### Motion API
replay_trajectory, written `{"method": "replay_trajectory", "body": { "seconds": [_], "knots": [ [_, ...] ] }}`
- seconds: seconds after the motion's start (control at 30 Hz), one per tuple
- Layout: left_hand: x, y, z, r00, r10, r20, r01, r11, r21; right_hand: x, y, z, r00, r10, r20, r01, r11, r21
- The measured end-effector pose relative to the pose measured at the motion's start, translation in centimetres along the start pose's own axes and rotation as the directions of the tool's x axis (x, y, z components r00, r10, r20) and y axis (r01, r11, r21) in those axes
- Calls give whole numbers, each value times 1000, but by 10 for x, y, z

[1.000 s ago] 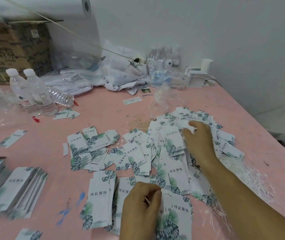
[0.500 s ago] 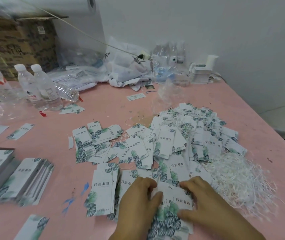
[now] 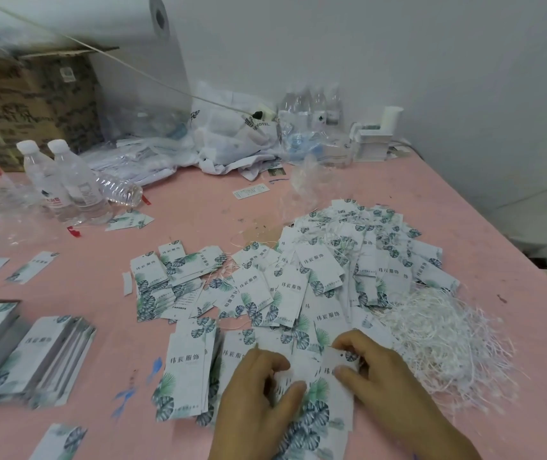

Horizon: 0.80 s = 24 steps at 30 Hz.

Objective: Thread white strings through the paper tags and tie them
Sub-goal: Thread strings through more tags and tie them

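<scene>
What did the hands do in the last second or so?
The right hand came back from the far tag pile and now pinches the top of the near tag. The left hand stayed on that tag. The strings and bottles did not move.

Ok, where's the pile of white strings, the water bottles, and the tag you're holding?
pile of white strings [image 3: 438, 336]: head view, middle of the tangle.
water bottles [image 3: 66, 184]: head view, body of one standing bottle.
tag [image 3: 318, 403]: head view, leafy print between both hands.

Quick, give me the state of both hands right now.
Left hand: fingers curled, gripping the paper tag in front of it.
Right hand: pinching the same tag's top edge near its hole.
</scene>
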<state>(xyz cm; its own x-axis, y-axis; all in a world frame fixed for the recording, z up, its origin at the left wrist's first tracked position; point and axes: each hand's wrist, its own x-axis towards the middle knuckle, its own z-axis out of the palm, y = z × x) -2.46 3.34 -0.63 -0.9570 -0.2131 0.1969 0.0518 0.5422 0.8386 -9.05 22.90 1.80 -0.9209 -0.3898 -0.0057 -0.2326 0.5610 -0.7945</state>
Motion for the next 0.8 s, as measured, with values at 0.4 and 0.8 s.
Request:
{"method": "replay_trajectory", "body": {
  "seconds": [0.4,0.8],
  "knots": [
    [4,16,-17,794,-27,608,464,673,-576,-4,-25,36,931,-294,-217,332,929,167],
    [30,26,-2,893,-265,363,429,263,-864,8,25,-34,844,272,-462,-394,899,-191]
  ]
}}
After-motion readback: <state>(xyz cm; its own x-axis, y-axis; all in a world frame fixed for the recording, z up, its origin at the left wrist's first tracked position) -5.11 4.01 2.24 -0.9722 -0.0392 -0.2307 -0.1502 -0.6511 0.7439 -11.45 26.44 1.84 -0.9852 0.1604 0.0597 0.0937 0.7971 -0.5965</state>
